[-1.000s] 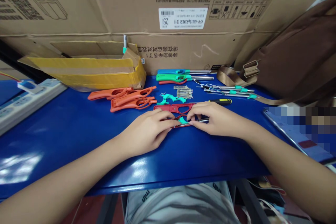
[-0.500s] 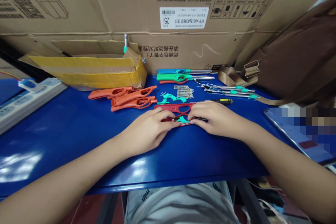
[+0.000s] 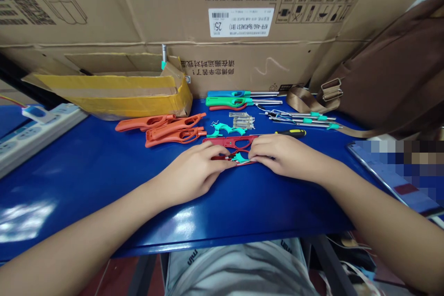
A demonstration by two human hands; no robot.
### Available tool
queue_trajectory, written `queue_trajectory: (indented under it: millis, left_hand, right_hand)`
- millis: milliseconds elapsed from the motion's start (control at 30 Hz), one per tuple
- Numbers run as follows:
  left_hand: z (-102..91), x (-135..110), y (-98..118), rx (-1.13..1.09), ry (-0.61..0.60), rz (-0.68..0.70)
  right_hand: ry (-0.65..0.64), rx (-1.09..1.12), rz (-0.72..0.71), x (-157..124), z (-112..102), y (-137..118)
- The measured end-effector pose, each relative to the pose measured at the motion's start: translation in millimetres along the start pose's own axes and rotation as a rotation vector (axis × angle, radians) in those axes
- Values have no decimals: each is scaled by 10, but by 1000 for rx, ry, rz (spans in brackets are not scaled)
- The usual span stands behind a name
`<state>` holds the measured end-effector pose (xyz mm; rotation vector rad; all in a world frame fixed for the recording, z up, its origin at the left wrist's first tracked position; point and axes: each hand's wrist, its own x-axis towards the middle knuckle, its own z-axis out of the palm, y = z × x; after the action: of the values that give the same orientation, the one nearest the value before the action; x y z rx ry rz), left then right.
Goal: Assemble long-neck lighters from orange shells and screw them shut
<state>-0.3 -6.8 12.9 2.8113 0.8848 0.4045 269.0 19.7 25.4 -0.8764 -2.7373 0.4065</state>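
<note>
My left hand and my right hand meet at the middle of the blue table, both with fingers closed on a red lighter shell half lying flat. A small teal trigger piece sits in the shell between my fingertips. A second red shell half lies just behind my hands. Loose teal triggers lie beyond it.
Orange shell halves lie to the left, next to a yellow-taped carton. At the back are finished green and blue lighters, metal tubes with teal tips, small metal parts, and a yellow-black screwdriver. A power strip lies far left, a brown bag right.
Both hands stay on the red shell; the fingers have shifted only slightly around the teal trigger piece.
</note>
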Motion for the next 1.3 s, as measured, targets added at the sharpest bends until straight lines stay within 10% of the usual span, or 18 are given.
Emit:
queue_trajectory:
  millis: [1300]
  left_hand:
    - [-10,11,23,51,-18,27]
  right_hand:
    - [-3,-20,16,20,28,-25]
